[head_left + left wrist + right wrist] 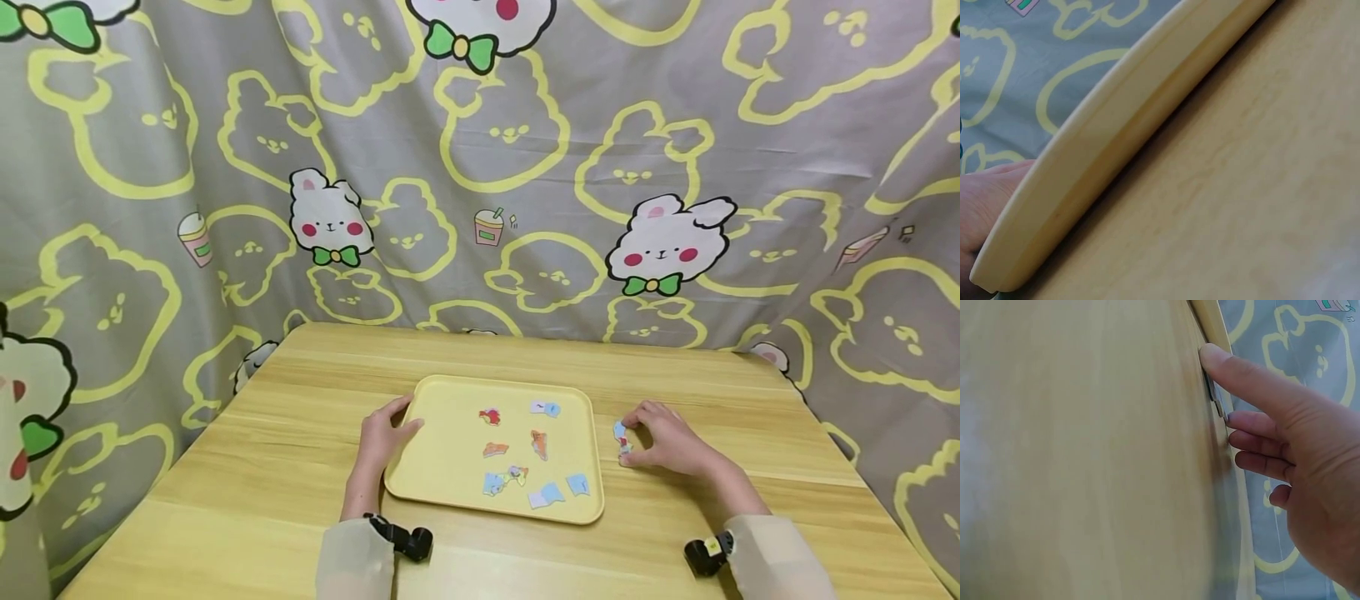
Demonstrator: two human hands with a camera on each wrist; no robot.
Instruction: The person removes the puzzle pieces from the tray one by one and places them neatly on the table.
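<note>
A pale yellow tray (442, 417) lies on the wooden table, with several small cardboard puzzle pieces spread over its middle and right. Among them are a red piece (490, 416), an orange piece (539, 445) and a pair of joined blue and yellow pieces (495, 482). My left hand (381, 435) grips the tray's left edge, its thumb over the rim; the left wrist view shows the tray wall (1079, 156) close up. Just right of the tray, my right hand (667, 442) pinches joined puzzle pieces (620, 432), blue with some red, between thumb and fingers.
Wooden table surface (247, 483) extends around the tray on all sides. Behind it hangs a grey curtain (525, 275) with yellow outlines and rabbit prints. A small black camera (708, 554) is strapped at the right wrist, another camera (411, 543) at the left.
</note>
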